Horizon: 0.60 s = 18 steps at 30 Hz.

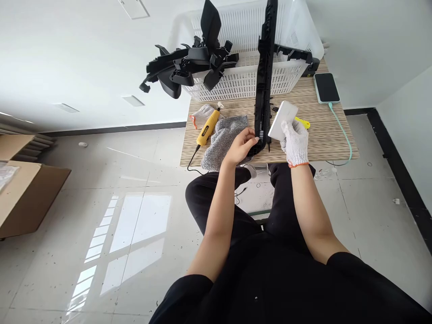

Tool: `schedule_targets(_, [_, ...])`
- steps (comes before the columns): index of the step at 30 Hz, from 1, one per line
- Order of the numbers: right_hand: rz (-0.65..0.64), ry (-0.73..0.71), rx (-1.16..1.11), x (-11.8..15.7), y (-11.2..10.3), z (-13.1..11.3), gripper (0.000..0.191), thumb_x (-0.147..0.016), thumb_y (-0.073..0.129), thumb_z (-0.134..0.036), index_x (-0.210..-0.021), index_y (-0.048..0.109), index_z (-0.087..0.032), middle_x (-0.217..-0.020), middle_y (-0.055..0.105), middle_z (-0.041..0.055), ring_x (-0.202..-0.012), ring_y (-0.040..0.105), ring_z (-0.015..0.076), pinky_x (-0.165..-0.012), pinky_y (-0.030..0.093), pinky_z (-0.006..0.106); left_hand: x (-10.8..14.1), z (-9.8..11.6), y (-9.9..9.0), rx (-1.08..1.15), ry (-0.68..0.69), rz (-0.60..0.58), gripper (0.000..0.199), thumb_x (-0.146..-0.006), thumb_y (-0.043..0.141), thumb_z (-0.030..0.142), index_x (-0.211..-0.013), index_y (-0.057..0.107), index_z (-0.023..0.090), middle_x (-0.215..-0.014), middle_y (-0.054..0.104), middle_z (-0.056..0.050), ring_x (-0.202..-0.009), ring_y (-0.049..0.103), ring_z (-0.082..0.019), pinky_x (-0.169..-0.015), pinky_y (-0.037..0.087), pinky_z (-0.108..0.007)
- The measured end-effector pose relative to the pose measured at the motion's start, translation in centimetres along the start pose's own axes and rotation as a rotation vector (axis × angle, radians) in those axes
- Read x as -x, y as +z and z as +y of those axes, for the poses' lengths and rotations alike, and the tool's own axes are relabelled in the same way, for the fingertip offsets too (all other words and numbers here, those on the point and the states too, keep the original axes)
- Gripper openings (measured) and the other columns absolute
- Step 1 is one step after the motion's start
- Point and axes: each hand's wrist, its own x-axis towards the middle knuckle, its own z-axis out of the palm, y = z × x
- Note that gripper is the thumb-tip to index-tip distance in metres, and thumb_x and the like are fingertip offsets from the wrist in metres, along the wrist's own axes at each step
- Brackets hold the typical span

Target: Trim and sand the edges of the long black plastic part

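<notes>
My bare left hand is closed on the lower end of a long black plastic part. That part stands nearly upright in view, its far end reaching over the white basket. A knitted white glove with an orange cuff covers my right hand, whose fingers grip a flat white rectangular slab; I cannot make out its exact kind. Partly hidden behind the slab lies a yellow-handled tool. Beside my left hand are a grey cloth and a yellow corded rotary tool.
A white plastic basket at the table's back holds several black plastic parts, some jutting over its left side. A phone with a green cable lies right. A loose glove lies left. A cardboard box stands far left.
</notes>
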Motion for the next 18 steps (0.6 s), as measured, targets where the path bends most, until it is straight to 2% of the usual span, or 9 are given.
schedule_targets(3, [-0.159,0.062,0.084,0.3,-0.5,-0.1,0.028,-0.078,0.076,-0.044,-0.092,0.063,-0.023,-0.064,0.053,-0.0061,-0.040,0.033,0.0039,-0.032,0.023,0.019,-0.1,-0.2,-0.1,-0.001,0.005,0.052,0.038,-0.085,0.070,0.057,-0.089,0.054,0.023,-0.071,0.046,0.002,-0.070,0.046,-0.015,-0.071,0.042,-0.031])
schedule_targets(6, [-0.318,0.089,0.246,0.9,-0.6,-0.4,0.029,-0.076,0.080,-0.042,-0.092,0.066,-0.022,-0.067,0.057,-0.0042,-0.043,0.037,0.0049,-0.032,0.027,0.019,-0.1,-0.5,-0.2,-0.025,0.018,0.098,0.039,-0.085,0.068,0.061,-0.089,0.054,0.024,-0.074,0.047,0.001,-0.075,0.048,-0.017,-0.075,0.044,-0.033])
schedule_targets(9, [-0.324,0.073,0.320,1.1,-0.5,-0.7,0.031,-0.077,0.080,-0.044,-0.092,0.067,-0.021,-0.070,0.058,-0.0026,-0.048,0.042,0.0063,-0.035,0.033,0.018,-0.2,-0.7,-0.2,-0.034,0.016,0.098,0.040,-0.085,0.067,0.062,-0.088,0.053,0.024,-0.074,0.046,0.000,-0.076,0.048,-0.017,-0.076,0.043,-0.034])
schedule_targets(13, [-0.301,0.074,0.343,1.0,-0.3,-0.8,0.031,-0.078,0.078,-0.045,-0.095,0.068,-0.021,-0.073,0.060,-0.0014,-0.049,0.044,0.0067,-0.035,0.033,0.018,-0.2,-0.5,-0.3,-0.039,0.018,0.091,0.042,-0.084,0.068,0.062,-0.085,0.052,0.024,-0.070,0.041,0.001,-0.071,0.045,-0.016,-0.073,0.044,-0.034])
schedule_targets(18, [-0.337,0.043,0.335,0.9,-0.5,-0.8,0.029,-0.078,0.079,-0.041,-0.097,0.069,-0.021,-0.070,0.059,-0.0024,-0.050,0.043,0.0068,-0.036,0.036,0.018,0.0,-0.2,-0.3,-0.039,0.011,0.067,0.038,-0.086,0.067,0.058,-0.087,0.052,0.023,-0.071,0.043,0.001,-0.071,0.043,-0.016,-0.073,0.042,-0.033])
